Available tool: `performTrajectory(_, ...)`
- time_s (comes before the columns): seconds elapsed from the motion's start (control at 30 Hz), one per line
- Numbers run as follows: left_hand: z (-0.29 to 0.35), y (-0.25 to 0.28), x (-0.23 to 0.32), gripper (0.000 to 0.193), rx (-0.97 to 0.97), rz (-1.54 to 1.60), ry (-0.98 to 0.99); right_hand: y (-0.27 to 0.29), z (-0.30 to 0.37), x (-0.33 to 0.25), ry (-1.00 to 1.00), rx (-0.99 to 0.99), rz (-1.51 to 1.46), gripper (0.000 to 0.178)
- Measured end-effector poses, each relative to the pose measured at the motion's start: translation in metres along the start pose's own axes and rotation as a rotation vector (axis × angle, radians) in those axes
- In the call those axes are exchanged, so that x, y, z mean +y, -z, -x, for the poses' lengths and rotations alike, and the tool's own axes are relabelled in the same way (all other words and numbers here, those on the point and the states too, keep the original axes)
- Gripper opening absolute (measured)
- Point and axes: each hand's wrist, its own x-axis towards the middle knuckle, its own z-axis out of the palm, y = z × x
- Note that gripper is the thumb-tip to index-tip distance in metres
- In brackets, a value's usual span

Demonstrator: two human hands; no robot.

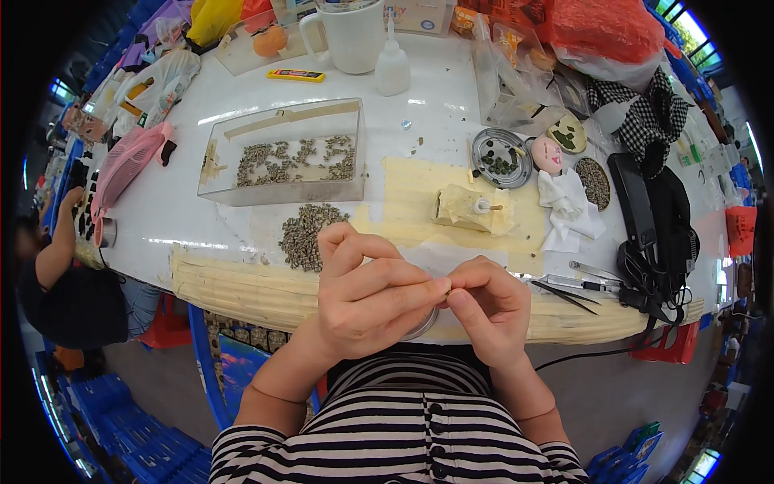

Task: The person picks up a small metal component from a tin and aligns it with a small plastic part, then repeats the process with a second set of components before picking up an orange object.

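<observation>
Over the table's front edge my left hand (363,297) and my right hand (488,310) meet, fingertips pinched together. Something tiny sits between them, too small and covered to name. Just beyond my left hand lies a heap of small grey-brown pieces (309,238). Behind it stands a clear plastic box (339,190) with more such pieces scattered inside. Beyond my right hand, a tape-covered block (459,211) with a short peg rests on yellowish tape. Under my hands, the rim of a round dish (422,326) partly shows.
Tweezers (564,296) and a craft knife (582,284) lie right of my hands, near crumpled tissue (564,214) and a black pouch with cables (661,242). Farther back are a round dish of dark green pieces (501,159), a squeeze bottle (393,68) and a mug (359,40). Someone sits at left (76,282).
</observation>
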Motion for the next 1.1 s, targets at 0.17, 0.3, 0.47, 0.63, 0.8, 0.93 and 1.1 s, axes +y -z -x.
performTrajectory(0.17, 0.0, 0.0, 0.0, 0.031, -0.001, -0.028, -0.008, 0.001, 0.0, 0.004, 0.091, 0.045, 0.088, 0.011)
performTrajectory(0.3, 0.003, -0.003, 0.0, 0.032, 0.027, -0.092, -0.017, -0.002, -0.004, 0.001, 0.366, 0.107, 0.434, 0.017)
performTrajectory(0.47, 0.004, -0.008, -0.001, 0.023, 0.071, -0.111, 0.027, -0.017, -0.003, 0.0, 0.512, 0.239, 0.63, 0.023)
performTrajectory(0.63, 0.002, -0.005, -0.001, 0.025, 0.062, -0.095, 0.052, -0.015, -0.003, -0.001, 0.481, 0.184, 0.609, 0.025)
performTrajectory(0.8, 0.005, -0.005, -0.002, 0.024, 0.077, -0.059, 0.048, -0.009, -0.001, 0.002, 0.296, 0.118, 0.396, 0.025)
performTrajectory(0.93, 0.005, -0.004, -0.003, 0.027, 0.072, -0.051, 0.02, -0.002, 0.0, 0.002, 0.119, 0.047, 0.116, 0.023)
performTrajectory(1.1, 0.005, -0.001, -0.003, 0.033, 0.052, -0.07, -0.028, 0.005, -0.003, 0.001, 0.035, -0.05, -0.145, 0.023)
